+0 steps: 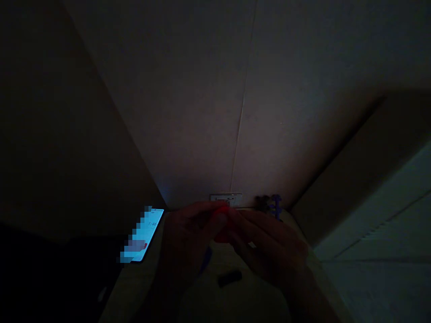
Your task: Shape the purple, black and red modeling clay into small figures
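Both hands meet around a small red object (222,232) that seems rounded; its kind is too dark to make out. My left hand (188,233) has its thumb pressed on the front of it and its fingers curled behind. From the other side, the fingers of my right hand (269,240) close on the same object and cover much of it. Below them on the wooden surface (202,300) lies a short black object (230,278). A blue piece (206,259) shows partly beside my left wrist.
A phone with a lit screen (148,235) lies at the left edge. A wall socket panel (218,197) sits low on the wall behind the hands. Purple (276,206) and dark knobbly objects (261,203) stand at the back right. A pale padded surface (380,215) borders the right side.
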`<state>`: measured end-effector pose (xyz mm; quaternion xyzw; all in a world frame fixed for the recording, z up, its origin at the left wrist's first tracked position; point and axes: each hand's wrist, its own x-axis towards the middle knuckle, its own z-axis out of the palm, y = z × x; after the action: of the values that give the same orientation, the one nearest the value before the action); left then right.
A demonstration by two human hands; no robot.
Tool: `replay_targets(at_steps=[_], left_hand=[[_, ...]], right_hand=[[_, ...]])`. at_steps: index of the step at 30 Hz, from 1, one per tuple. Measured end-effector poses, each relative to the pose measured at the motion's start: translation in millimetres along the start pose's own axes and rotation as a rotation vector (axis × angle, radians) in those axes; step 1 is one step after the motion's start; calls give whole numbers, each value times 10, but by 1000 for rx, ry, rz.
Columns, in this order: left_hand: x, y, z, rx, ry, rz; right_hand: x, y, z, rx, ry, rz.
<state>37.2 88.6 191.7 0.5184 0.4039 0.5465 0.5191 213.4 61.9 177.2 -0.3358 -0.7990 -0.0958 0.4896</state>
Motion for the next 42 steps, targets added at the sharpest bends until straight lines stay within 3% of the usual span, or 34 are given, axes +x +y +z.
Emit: replay_targets(at_steps=[7,12,16,28,32,36,39,42], left_hand=[[-22,22,-19,7,7,-21],[-41,82,-31,31,-28,29],[-28,80,-35,75,-33,50],[-36,84,-28,46,-53,34],[-34,66,-29,57,-53,34],[-7,23,-23,-1,-42,30],[10,-5,-20,-24,-32,-3],[14,-14,-20,-23,-23,-14]], right_hand=[[42,-10,21,98,9,70],[103,-55,40,441,110,356],[115,-65,40,713,104,555],[155,-76,-34,902,-10,693],[153,-79,-44,775,1,621],[95,-71,-7,371,104,357],[54,-52,14,188,73,166],[30,-29,9,47,13,62]])
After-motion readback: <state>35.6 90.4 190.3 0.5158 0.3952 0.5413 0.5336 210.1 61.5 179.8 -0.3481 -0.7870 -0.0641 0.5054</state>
